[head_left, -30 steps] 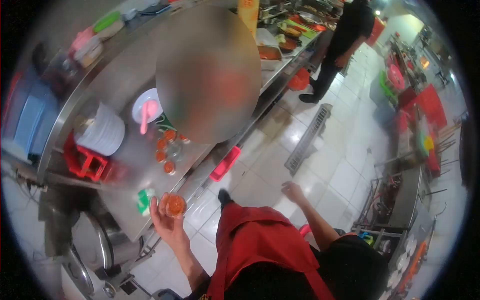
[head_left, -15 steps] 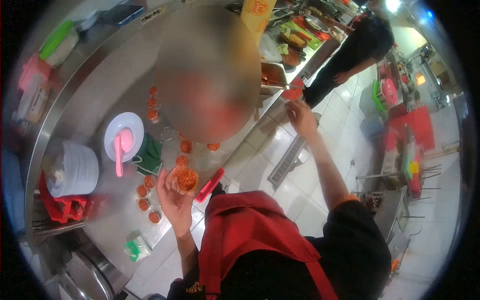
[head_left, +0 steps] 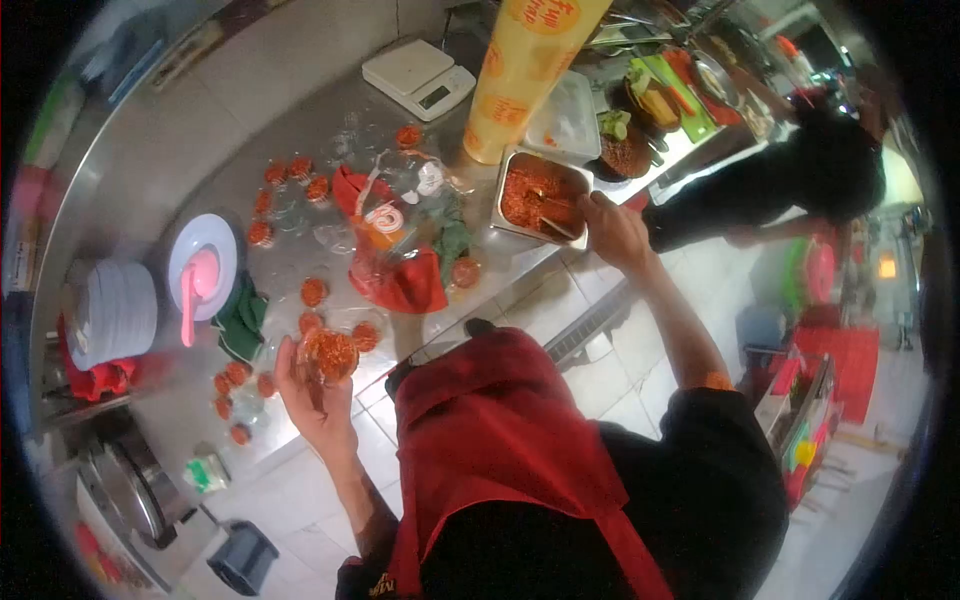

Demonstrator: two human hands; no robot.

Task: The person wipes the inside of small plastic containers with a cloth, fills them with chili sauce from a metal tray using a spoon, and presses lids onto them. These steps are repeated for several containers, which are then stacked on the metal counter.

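My left hand (head_left: 318, 400) is closed around a small clear cup (head_left: 332, 356) filled with chunky red sauce. At the edge of the metal table, my right hand (head_left: 615, 232) grips the handle of a spoon (head_left: 556, 229) at a square steel container (head_left: 512, 222). Red sauce (head_left: 533, 193) fills much of that container, and the spoon's bowl cannot be made out clearly. Beside the held cup stand other small cups of sauce, such as one cup (head_left: 314, 292) just behind it. Several more cups (head_left: 238, 373) stand in a group to its left.
A white scale (head_left: 419, 80), a tall yellow printed bag (head_left: 520, 80) and a clear plastic tub (head_left: 565, 115) stand at the back. Red cloths (head_left: 405, 283) lie mid-table. At left are a bowl (head_left: 183, 245) with a pink ladle and stacked plates (head_left: 118, 310). Another person (head_left: 790, 180) stands at right.
My right hand has come closer to the steel container with the spoon. My left hand still holds the sauce cup. The view has shifted, and the blurred patch over the table is gone.
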